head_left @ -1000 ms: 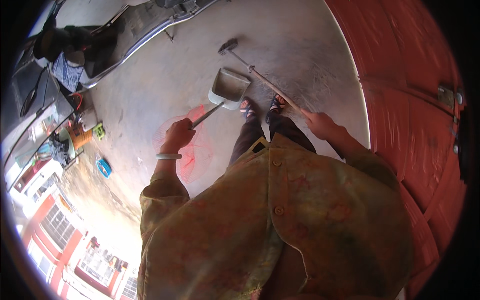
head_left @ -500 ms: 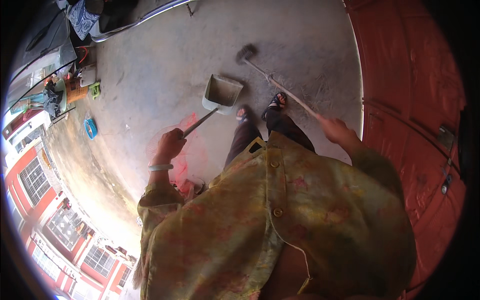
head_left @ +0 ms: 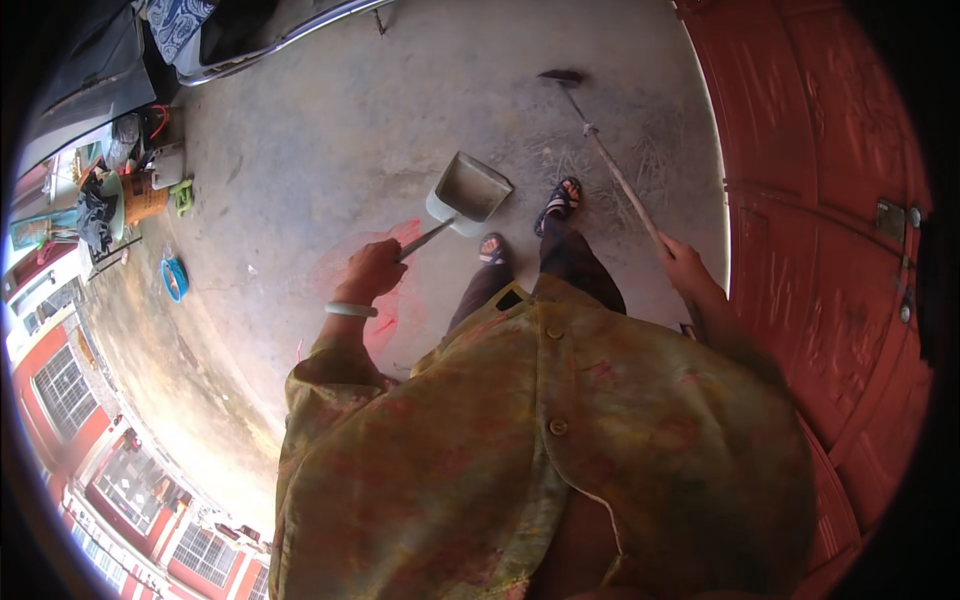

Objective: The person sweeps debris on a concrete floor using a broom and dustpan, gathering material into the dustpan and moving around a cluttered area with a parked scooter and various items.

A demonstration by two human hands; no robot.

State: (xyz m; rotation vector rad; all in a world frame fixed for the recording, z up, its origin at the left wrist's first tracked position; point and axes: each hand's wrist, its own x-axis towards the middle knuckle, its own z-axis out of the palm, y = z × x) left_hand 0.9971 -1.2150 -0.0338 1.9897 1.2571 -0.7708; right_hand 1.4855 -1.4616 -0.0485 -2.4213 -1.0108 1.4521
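My left hand (head_left: 374,269), with a pale bangle at its wrist, is wrapped round the dark handle of a grey dustpan (head_left: 468,192). The pan lies ahead of my left foot with its open side facing away from me; I can make out nothing plain inside it. In my right hand (head_left: 686,268) is the long wooden stick of a broom (head_left: 622,184). The dark broom head (head_left: 562,76) is far forward, to the right of the pan and apart from it. Dry scattered bits (head_left: 645,160) streak the concrete between the broom head and my right sandal.
A red metal door (head_left: 800,200) runs along the right. Red netting (head_left: 395,310) spreads on the floor below my left hand. A blue basket (head_left: 175,280) sits at the left, near an orange bucket (head_left: 145,197) and other clutter. A vehicle-like metal edge (head_left: 280,42) borders the far left.
The broom head has swung forward and to the right. My left hand and the dustpan have shifted a little to the right in the view. Both hands keep their hold.
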